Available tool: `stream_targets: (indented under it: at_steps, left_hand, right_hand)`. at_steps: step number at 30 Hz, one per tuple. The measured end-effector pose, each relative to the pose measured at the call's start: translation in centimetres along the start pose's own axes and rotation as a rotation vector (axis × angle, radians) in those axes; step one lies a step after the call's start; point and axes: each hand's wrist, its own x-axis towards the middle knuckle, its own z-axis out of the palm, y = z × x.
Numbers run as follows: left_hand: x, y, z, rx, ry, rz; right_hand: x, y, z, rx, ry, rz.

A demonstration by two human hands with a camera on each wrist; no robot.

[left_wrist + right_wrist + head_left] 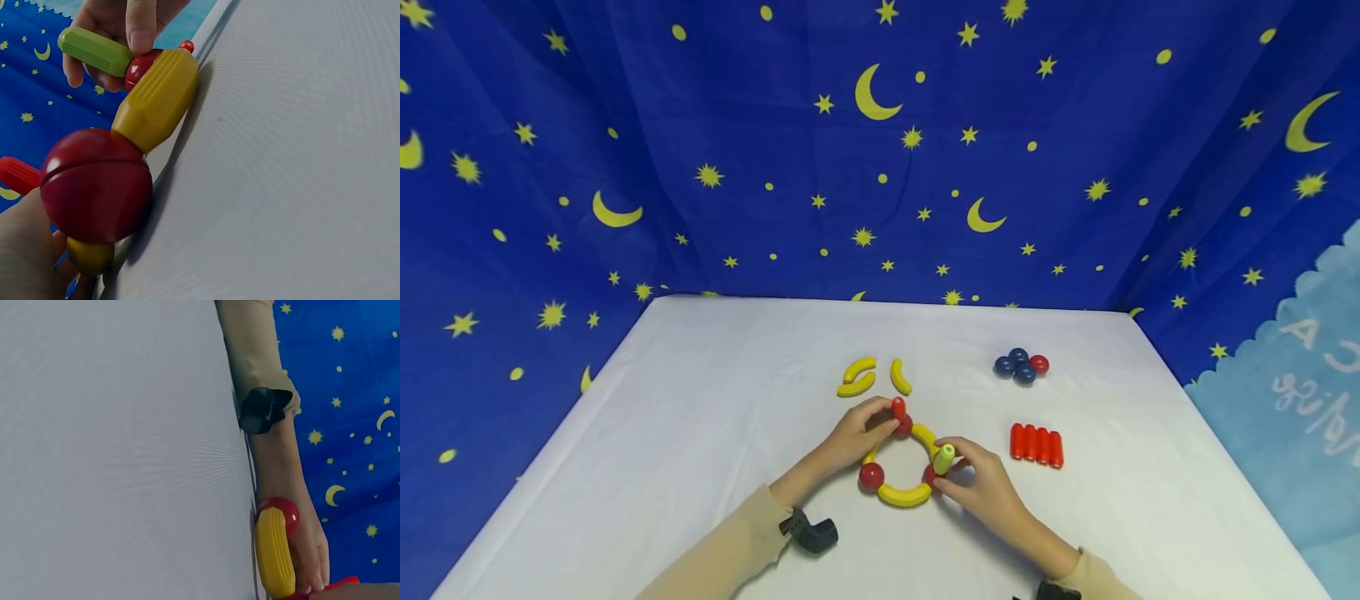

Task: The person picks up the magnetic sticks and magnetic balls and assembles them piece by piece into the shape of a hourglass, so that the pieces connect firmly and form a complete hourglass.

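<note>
A ring of red balls and curved yellow sticks lies on the white table [715, 400]. My left hand [850, 436] grips the ball [906, 427] at the ring's far side, from which a red stick [898, 407] stands up. At the ring's right, my right hand [988, 492] pinches another red ball [140, 69]; a light-green stick [943, 461] rises from it, slightly tilted. The third ball [871, 477] sits at the left, untouched by the fingers. The near curved yellow stick [904, 497] joins the left and right balls. My left fingers partly hide the left yellow stick [870, 456].
Beyond the ring lie a pair of curved yellow sticks [856, 385] and a single one [901, 377]. Several blue balls [1018, 357] and one red ball [1040, 364] are clustered at the back right. Several red sticks [1036, 445] lie side by side right of my right hand.
</note>
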Motion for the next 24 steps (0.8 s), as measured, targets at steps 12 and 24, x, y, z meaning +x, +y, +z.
stream_targets:
  at_steps: [12, 24]
  left_hand:
    - [0.5, -2.9, 0.6, 0.017, 0.111, 0.020]
    - [0.5, -2.6, 0.5, 0.000, 0.126, 0.013]
  right_hand:
    - [2.3, 1.7, -1.0, -0.026, 0.038, 0.119]
    - [5.3, 3.8, -1.5, 0.067, 0.030, 0.140]
